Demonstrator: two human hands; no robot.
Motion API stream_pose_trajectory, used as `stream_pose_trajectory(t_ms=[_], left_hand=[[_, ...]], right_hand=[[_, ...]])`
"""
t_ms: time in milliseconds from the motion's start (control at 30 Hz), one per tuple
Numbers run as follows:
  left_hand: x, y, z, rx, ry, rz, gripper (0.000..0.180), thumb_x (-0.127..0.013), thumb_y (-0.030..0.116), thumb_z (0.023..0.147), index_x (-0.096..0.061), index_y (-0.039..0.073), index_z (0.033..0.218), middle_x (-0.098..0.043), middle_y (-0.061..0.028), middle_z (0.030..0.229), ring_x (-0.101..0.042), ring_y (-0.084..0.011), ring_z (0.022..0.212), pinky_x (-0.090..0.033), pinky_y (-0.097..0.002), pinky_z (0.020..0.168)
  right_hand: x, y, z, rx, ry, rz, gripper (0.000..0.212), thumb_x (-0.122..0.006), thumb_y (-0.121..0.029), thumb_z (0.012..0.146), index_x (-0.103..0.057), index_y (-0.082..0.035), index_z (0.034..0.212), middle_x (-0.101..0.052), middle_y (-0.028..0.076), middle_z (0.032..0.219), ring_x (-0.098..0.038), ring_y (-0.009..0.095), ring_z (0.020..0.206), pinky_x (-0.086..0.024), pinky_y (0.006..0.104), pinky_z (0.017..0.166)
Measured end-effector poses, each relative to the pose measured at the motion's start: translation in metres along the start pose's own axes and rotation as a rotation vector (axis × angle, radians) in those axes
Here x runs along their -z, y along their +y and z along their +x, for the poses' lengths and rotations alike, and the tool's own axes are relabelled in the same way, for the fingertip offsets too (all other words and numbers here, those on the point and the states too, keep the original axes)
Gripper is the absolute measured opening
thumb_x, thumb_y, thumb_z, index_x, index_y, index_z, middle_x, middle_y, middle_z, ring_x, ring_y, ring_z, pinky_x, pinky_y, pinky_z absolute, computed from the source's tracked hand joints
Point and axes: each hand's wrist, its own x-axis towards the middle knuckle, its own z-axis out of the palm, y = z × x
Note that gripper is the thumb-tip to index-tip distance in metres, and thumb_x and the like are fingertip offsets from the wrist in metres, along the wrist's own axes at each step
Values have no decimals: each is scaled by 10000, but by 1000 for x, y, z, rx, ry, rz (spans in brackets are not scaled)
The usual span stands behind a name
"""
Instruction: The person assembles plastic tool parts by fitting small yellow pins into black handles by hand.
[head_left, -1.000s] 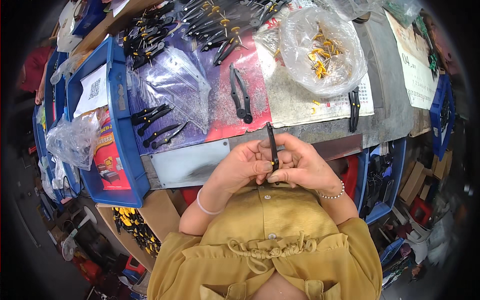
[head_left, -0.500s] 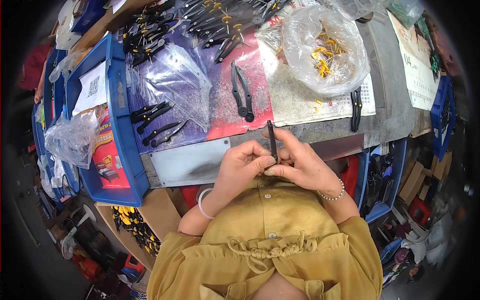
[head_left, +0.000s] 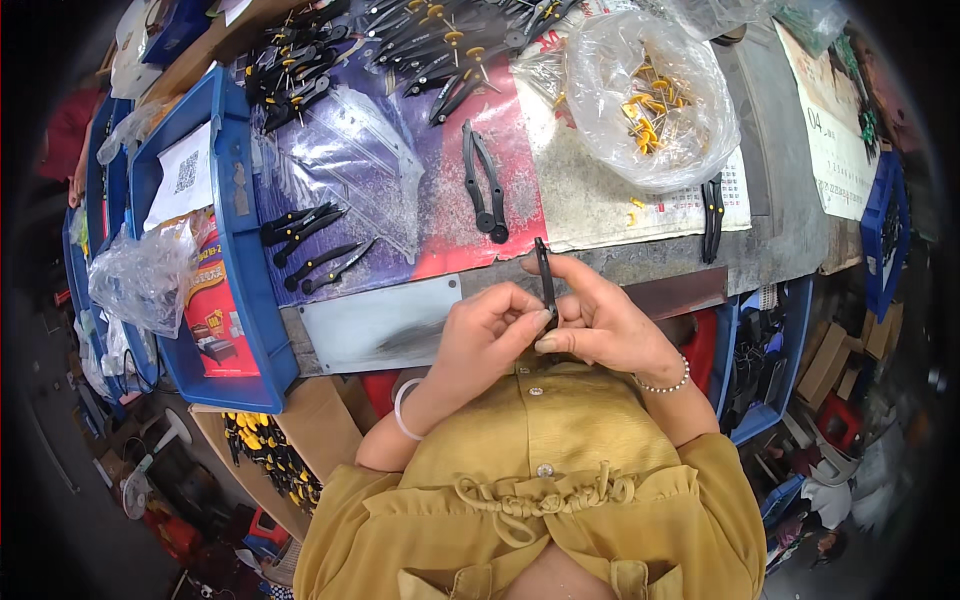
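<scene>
Between my two hands stands a slim black compass-like tool (head_left: 546,280), held upright at the table's front edge. The fingertips of my left hand (head_left: 490,328) pinch around its lower end. My right hand (head_left: 605,325) grips it from the other side, with the index finger up along the shaft and the thumb lower down. Fingers hide its lower part. Beyond my hands lies a black two-legged piece (head_left: 482,185), legs spread and round joint toward me. Another closed black piece (head_left: 711,222) rests to the right, and a few black pieces (head_left: 325,268) lie to the left.
A clear plastic bag (head_left: 600,150) holds yellow-headed metal screws (head_left: 650,110). Many black tools with yellow wheels (head_left: 440,45) are heaped at the back. A blue bin (head_left: 265,340) stands left, above a cardboard box (head_left: 320,415). Another blue bin (head_left: 790,370) sits right, below the tabletop.
The black tool tilts slightly in my fingers. My right hand has shifted a little, and my left thumb has bent closer to the tool's lower end. The table items have not moved.
</scene>
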Motion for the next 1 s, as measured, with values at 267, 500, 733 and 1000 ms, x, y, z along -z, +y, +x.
stream_pose_trajectory(t_ms=[267,500,733,1000], left_hand=[[-5,-1,3,-272,114,468,75,-528,55,916,-548,-8,881,-578,-21,741,-556,-61,620,-466,-201,540],[1,-3,2,52,17,-116,69,-539,45,907,-533,-23,913,-587,-41,783,-612,-93,682,-525,-220,611],[-1,-5,2,-66,84,73,67,-529,38,909,-521,-27,927,-585,-41,813,-606,-85,680,-520,-210,608],[0,-4,5,-368,350,562,51,-541,27,890,-542,-20,910,-565,-36,776,-575,-94,649,-477,-218,558]], right_hand=[[-1,-5,5,-37,-21,112,645,-646,-32,825,-296,-28,1367,-560,-10,738,-410,-5,534,-280,164,440],[0,6,6,-42,42,164,640,-653,-80,821,-306,-43,1357,-542,-8,684,-425,10,526,-276,170,438],[-2,2,11,0,15,171,584,-638,-79,834,-327,-20,1325,-532,-10,677,-417,14,508,-279,174,430],[-7,18,18,154,401,-236,301,-588,-43,844,-493,-17,1129,-536,-26,756,-447,5,596,-353,169,509]])
